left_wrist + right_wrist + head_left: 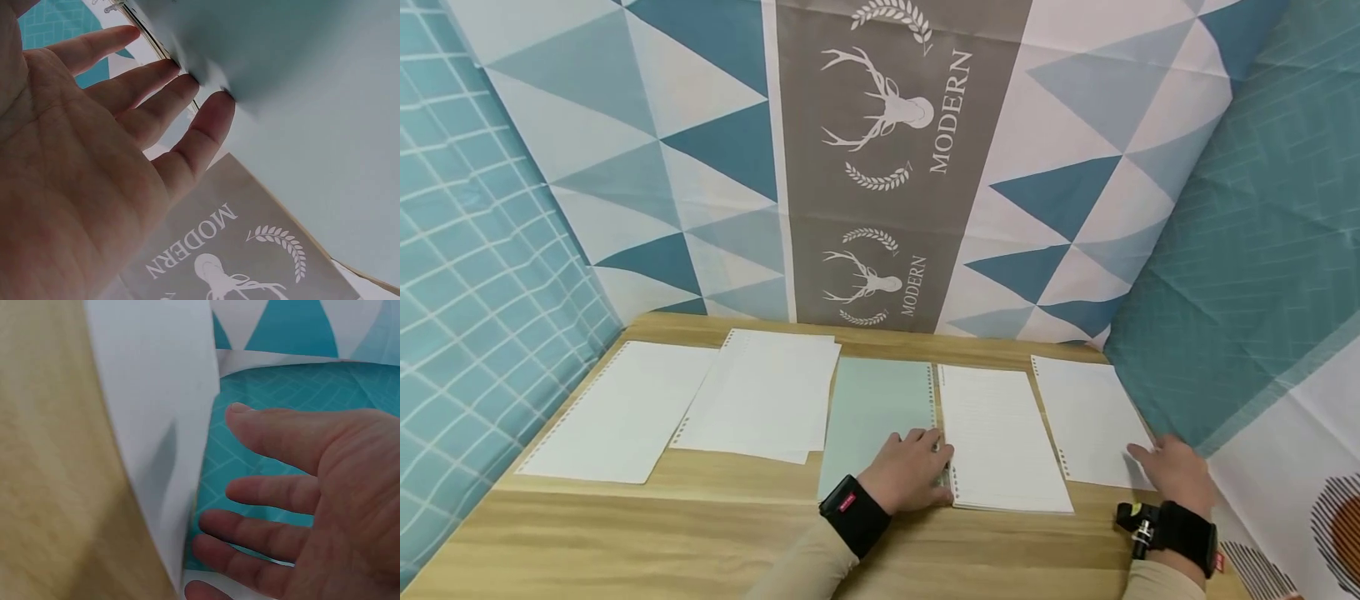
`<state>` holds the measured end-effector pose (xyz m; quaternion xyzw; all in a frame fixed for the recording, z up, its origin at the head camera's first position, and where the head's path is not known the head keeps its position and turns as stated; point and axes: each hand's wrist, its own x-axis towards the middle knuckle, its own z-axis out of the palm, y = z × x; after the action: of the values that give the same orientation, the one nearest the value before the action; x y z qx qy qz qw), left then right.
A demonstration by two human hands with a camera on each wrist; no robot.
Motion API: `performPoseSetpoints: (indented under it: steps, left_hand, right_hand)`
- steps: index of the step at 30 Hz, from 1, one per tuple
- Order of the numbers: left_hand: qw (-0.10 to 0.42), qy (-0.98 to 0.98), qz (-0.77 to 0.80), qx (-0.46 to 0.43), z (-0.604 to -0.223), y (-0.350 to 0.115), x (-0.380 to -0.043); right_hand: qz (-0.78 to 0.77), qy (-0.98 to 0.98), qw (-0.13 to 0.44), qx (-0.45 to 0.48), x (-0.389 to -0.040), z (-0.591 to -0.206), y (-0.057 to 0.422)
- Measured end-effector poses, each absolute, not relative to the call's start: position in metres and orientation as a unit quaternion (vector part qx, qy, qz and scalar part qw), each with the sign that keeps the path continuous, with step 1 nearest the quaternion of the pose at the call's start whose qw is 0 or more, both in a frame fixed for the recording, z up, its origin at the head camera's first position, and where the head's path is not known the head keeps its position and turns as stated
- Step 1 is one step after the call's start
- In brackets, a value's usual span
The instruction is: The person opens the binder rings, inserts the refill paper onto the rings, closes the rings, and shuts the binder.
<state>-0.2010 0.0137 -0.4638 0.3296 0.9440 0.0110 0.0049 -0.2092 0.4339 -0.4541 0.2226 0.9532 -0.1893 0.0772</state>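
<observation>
A loose-leaf binder lies spread on the wooden table, its pale green cover [880, 400] on the left and a stack of lined, hole-punched sheets [1000, 433] on the right. My left hand [910, 471] rests over the ring strip [933, 392] between them. In the left wrist view its extended fingertips [219, 112] touch the pale green surface [312, 125]. Further right lies a white punched sheet [1090, 421]. Beside that sheet's right edge is my right hand [1180, 475], fingers spread and nothing between them; the right wrist view shows its thumb [269, 428] close to the paper edge [156, 425].
Left of the binder, several overlapping punched sheets [760, 392] lie beside another white sheet [617, 408]. The wooden table [625, 542] extends in front. Patterned cloth hangs behind [715, 167], with a teal cloth [1262, 208] at the table's right edge.
</observation>
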Motion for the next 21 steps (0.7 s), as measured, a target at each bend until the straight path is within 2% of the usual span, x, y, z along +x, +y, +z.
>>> performPoseSetpoints:
  steps: [7, 13, 21]
  left_hand:
    - [0.008, 0.945, 0.032, 0.327, -0.461, 0.012, -0.204]
    - [0.013, 0.945, 0.037, 0.324, -0.46, 0.012, -0.205]
    - [0.014, 0.946, 0.042, 0.322, -0.458, 0.009, -0.205]
  right_hand:
    - [-0.168, 0.945, 0.078, 0.27, -0.211, -0.463, 0.422]
    - [-0.205, 0.914, 0.111, 0.331, -0.21, -0.462, 0.419]
    - [-0.201, 0.915, 0.122, 0.329, -0.207, -0.457, 0.419]
